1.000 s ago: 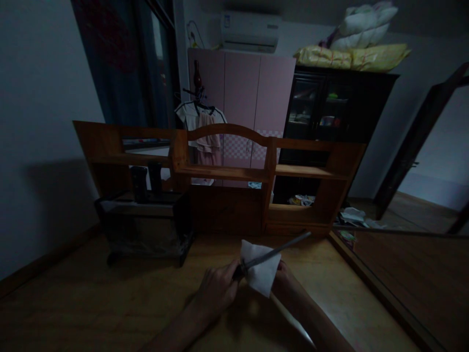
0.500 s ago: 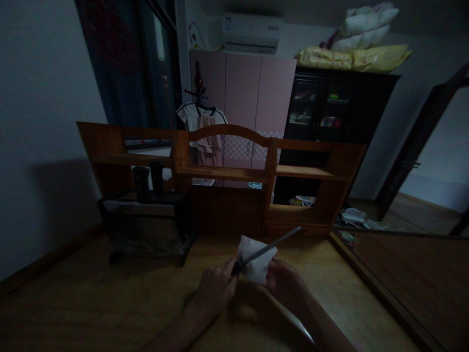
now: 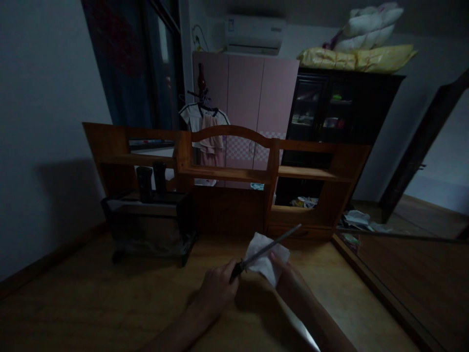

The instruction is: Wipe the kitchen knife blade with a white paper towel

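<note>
My left hand is closed round the dark handle of a long thin steel rod, which points up and to the right over the wooden desk. Behind the rod's lower part sits a white tissue, gripped by my right hand and pressed against the rod close to the handle. Both hands are low in the middle of the view, just above the desktop.
A wooden shelf unit stands along the desk's back edge. A dark rack with black items sits at its left. Beyond are a pink wardrobe, a dark glass cabinet with bedding on top, and an open door at right.
The tissue in my right hand slid down the rod toward the handle, then slightly back up. The rod's tip dropped a little and the view shifted slightly left.
</note>
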{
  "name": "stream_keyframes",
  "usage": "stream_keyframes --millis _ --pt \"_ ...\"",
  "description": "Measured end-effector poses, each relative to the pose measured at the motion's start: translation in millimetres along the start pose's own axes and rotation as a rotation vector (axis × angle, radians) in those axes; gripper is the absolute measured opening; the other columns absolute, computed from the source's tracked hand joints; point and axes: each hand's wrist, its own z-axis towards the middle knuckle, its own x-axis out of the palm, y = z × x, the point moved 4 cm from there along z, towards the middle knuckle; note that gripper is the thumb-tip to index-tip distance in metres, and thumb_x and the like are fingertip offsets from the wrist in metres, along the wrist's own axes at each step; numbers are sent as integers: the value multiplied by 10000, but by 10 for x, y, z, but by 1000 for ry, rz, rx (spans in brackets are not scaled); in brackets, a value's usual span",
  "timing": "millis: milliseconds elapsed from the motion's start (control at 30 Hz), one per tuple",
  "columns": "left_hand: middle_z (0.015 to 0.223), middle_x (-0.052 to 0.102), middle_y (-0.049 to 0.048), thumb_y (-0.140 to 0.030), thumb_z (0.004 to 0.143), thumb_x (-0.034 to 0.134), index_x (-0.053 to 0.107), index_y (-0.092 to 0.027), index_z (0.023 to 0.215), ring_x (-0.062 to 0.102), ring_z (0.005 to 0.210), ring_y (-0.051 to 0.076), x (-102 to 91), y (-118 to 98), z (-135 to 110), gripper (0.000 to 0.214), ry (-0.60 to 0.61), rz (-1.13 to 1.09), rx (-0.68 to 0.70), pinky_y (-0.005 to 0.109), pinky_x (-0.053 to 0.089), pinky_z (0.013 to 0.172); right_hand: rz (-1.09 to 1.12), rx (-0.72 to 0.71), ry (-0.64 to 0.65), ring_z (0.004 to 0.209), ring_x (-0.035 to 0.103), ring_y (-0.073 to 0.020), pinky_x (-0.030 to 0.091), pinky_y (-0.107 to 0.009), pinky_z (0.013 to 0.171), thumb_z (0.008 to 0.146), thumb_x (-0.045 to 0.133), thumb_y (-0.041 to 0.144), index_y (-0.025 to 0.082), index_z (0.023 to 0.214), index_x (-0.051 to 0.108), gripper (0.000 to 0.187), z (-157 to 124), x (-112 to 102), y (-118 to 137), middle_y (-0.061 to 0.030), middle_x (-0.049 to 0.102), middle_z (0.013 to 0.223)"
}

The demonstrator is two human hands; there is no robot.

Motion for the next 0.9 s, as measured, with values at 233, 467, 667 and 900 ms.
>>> stream_keyframes --millis 233,467,667,900 --pt "978 689 58 -153 830 449 543 -209 1214 635 887 205 -14 -63 -65 399 -16 -26 35 297 417 786 -131 -31 90 899 639 -268 482 -352 826 653 816 268 166 1013 657 406 -142 174 35 -74 686 968" --pt "941 682 36 -194 874 437 559 -222 1145 632 856 194 -15 -83 -54 299 3 -64 87 279 408 744 -219 -68 132 890 624 -271 461 -357 805 627 821 210 149 1034 654 445 -137 181 10 -80 682 970" --pt "968 679 39 -207 887 435 551 -228 1163 629 877 193 -22 -99 -67 300 8 -85 95 276 404 757 -223 -61 93 878 620 -269 456 -350 797 611 802 186 145 1016 658 432 -125 147 -38 -71 683 953" --pt "982 674 27 -175 873 442 542 -241 1166 624 879 184 -53 -136 -77 316 38 -70 126 272 401 765 -213 -56 119 828 626 -256 456 -330 763 675 744 197 150 944 679 280 -150 164 -27 -73 691 916"
